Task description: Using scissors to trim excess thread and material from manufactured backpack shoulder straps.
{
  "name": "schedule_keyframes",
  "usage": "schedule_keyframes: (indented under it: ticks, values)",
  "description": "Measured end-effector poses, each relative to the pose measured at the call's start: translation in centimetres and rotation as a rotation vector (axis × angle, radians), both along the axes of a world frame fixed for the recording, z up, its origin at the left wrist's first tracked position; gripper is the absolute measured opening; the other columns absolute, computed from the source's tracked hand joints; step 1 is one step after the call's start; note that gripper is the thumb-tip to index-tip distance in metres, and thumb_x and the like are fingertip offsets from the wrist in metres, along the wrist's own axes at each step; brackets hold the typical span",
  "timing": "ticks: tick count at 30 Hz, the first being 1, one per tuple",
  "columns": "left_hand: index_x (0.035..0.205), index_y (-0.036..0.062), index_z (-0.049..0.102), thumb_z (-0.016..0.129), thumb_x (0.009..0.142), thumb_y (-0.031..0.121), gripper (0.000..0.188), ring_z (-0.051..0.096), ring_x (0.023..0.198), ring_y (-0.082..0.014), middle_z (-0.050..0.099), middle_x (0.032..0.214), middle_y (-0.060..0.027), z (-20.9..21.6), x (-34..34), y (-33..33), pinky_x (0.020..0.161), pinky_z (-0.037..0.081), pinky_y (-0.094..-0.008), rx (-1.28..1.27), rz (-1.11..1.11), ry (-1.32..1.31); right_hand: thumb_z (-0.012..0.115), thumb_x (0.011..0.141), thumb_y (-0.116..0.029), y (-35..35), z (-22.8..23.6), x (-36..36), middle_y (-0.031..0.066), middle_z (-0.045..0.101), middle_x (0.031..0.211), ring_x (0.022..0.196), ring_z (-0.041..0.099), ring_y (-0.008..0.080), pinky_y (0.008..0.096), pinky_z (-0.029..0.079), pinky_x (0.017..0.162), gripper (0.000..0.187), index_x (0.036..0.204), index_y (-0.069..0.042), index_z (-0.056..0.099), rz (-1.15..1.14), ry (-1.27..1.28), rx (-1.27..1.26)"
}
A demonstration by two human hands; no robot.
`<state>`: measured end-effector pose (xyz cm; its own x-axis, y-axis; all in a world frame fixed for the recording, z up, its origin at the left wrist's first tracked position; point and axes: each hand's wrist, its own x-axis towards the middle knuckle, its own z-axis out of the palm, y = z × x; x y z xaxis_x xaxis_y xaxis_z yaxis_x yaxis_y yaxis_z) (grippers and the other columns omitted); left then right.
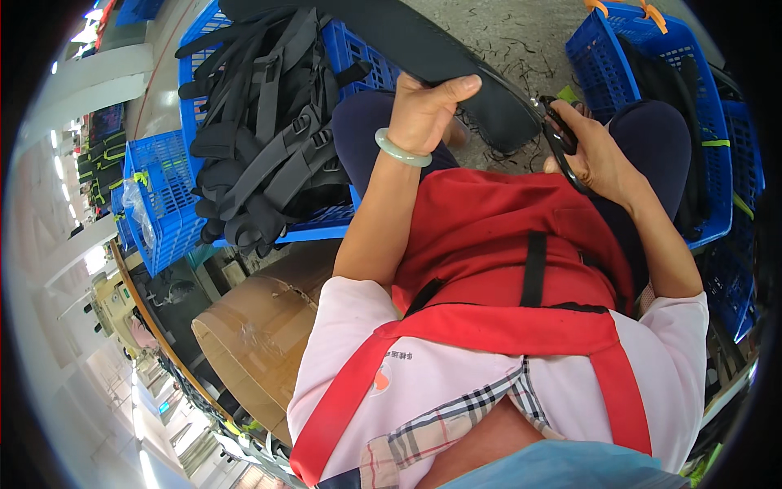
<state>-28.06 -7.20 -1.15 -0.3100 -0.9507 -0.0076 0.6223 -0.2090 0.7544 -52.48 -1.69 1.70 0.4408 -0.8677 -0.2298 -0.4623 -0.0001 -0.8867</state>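
Observation:
My left hand (429, 110) grips the edge of a long, dark padded strap (444, 59), thumb on top and fingers underneath. The strap runs from the top of the view down to a rounded end between my knees. In my right hand (599, 155) is a pair of black-handled scissors (562, 147), with fingers through the handle loops. The blades point at the strap's edge near its rounded end. I cannot tell whether they touch it. A pale green bangle circles my left wrist.
On my left, a blue plastic crate (342, 50) holds a heap of black straps with buckles (281, 134). Another blue crate (167, 167) stands farther left, beside a cardboard box (244, 326). To my right is a blue crate (599, 61) with dark pieces inside. Dark scraps litter the floor (517, 41).

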Motion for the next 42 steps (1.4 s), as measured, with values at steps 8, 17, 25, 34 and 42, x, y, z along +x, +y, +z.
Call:
schedule_keyframes:
  ticks: [8,17,25,34,42]
  values:
    - [0.091,0.0031,0.068,0.070,0.077,-0.010,0.019,0.066,0.083,-0.0156,0.069,0.090,-0.0057,-0.2,0.1,0.0,0.079,0.054,-0.0291,-0.021,-0.031,-0.007,0.078,0.071,-0.050,-0.2,0.1,0.5,0.0092,0.045,0.070,0.065,0.040,0.0170,0.0313,0.036,0.058,0.068,0.106,0.001,0.048,-0.026,0.016,-0.019]
    - [0.093,0.0023,0.068,0.069,0.077,-0.011,0.021,0.067,0.084,-0.0166,0.069,0.092,-0.0066,-0.3,-0.3,0.5,0.078,0.055,-0.0303,0.009,-0.016,0.047,0.077,0.072,-0.051,-0.6,1.0,0.8,0.0093,0.045,0.069,0.066,0.041,0.0164,0.0305,0.038,0.059,0.064,0.095,0.002,0.049,-0.006,0.035,0.049]
    - [0.093,0.0047,0.067,0.068,0.079,-0.010,0.021,0.066,0.083,-0.0160,0.068,0.091,-0.0043,0.3,-0.2,0.5,0.078,0.054,-0.0294,0.078,-0.001,0.041,0.076,0.076,-0.045,-1.0,0.9,0.7,0.0111,0.047,0.069,0.064,0.039,0.0183,0.0312,0.039,0.059,0.056,0.095,0.002,0.050,-0.052,0.054,-0.002]
    - [0.091,0.0033,0.066,0.069,0.077,-0.010,0.019,0.066,0.081,-0.0145,0.068,0.087,-0.0052,0.6,-0.3,0.5,0.075,0.053,-0.0279,0.052,0.041,0.027,0.081,0.068,-0.041,-0.9,0.8,1.4,0.0177,0.054,0.072,0.069,0.055,0.0392,0.0426,0.043,0.064,0.070,0.109,-0.001,0.042,0.040,0.092,-0.155]
    - [0.096,0.0070,0.067,0.064,0.081,-0.011,0.024,0.066,0.085,-0.0154,0.068,0.091,-0.0037,-0.2,0.4,0.4,0.081,0.053,-0.0307,0.016,-0.003,0.017,0.077,0.073,-0.046,-1.6,1.4,1.5,0.0204,0.049,0.065,0.064,0.048,0.0384,0.0411,0.040,0.061,0.062,0.103,0.000,0.047,0.062,0.160,-0.032]
